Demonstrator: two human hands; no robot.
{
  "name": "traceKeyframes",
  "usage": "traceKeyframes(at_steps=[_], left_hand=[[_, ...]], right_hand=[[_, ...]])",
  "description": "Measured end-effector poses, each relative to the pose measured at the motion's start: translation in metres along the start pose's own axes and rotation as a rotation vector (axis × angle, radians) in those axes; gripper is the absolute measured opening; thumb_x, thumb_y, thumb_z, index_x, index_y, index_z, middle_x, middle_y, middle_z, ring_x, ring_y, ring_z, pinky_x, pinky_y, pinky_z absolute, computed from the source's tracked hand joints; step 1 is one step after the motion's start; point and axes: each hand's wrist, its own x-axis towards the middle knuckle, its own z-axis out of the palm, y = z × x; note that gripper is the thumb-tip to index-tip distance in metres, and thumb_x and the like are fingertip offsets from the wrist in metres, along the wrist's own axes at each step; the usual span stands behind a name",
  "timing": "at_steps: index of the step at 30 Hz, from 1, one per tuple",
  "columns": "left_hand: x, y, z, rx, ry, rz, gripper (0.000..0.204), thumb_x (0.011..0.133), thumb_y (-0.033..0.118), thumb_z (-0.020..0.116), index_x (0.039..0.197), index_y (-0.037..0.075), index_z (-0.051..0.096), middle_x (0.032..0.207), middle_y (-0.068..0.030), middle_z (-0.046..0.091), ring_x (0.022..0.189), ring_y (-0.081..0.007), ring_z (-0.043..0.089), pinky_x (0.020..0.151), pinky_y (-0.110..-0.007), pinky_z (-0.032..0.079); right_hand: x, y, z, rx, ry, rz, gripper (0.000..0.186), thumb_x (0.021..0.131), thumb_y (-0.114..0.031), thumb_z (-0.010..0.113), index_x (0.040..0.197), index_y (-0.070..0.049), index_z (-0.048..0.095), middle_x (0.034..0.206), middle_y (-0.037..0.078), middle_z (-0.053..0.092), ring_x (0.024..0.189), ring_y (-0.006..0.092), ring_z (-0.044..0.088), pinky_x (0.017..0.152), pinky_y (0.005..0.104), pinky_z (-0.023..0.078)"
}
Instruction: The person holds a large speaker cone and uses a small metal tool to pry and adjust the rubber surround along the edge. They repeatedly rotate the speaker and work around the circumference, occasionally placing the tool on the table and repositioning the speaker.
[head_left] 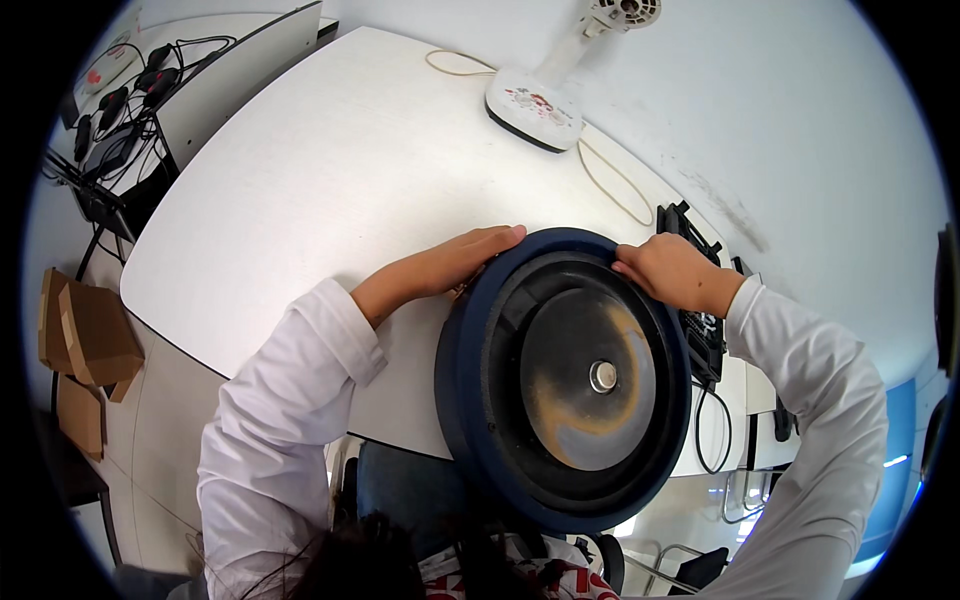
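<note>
A large round dark-blue object [460, 380] is tilted toward me at the table's front edge, with a black recessed ring and a worn, yellow-stained disc [560, 420] with a metal centre knob [604, 376]. My left hand [460, 260] grips its upper left side, the fingers partly hidden behind the rim. My right hand [660, 265] is closed over the upper right rim.
White table [270, 200]; white appliance [535, 105] and cord at its back near the wall; black equipment [700, 340] with cables on the right; tangled devices [115, 115] behind a panel at upper left; cardboard boxes [95, 340] on the left; dark chair [395, 480] below.
</note>
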Motion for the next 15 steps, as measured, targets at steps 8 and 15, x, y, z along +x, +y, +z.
traceKeyframes(at_steps=[8, 15], left_hand=[[0.006, -0.008, -0.001, -0.002, 0.012, 0.034, 0.066, 0.098, 0.059, 0.031, 0.127, 0.004, 0.056, 0.095, -0.0022, 0.062, 0.079, -0.0067, 0.052, 0.061, -0.019, 0.039], [0.008, -0.011, -0.002, -0.001, -0.008, 0.05, 0.065, 0.098, 0.057, 0.032, 0.129, 0.004, 0.054, 0.117, -0.0104, 0.061, 0.105, -0.015, 0.054, 0.092, -0.026, 0.041]], right_hand=[[0.0, 0.004, -0.002, -0.198, 0.05, -0.19, 0.029, 0.095, -0.029, 0.05, 0.08, -0.004, 0.054, 0.056, 0.015, 0.057, 0.056, 0.0344, 0.061, 0.056, 0.044, 0.049], [0.004, 0.006, -0.009, -0.438, 0.047, -0.395, 0.016, 0.085, -0.017, 0.056, 0.078, -0.003, 0.052, 0.056, 0.011, 0.058, 0.056, 0.0307, 0.063, 0.052, 0.0385, 0.05]])
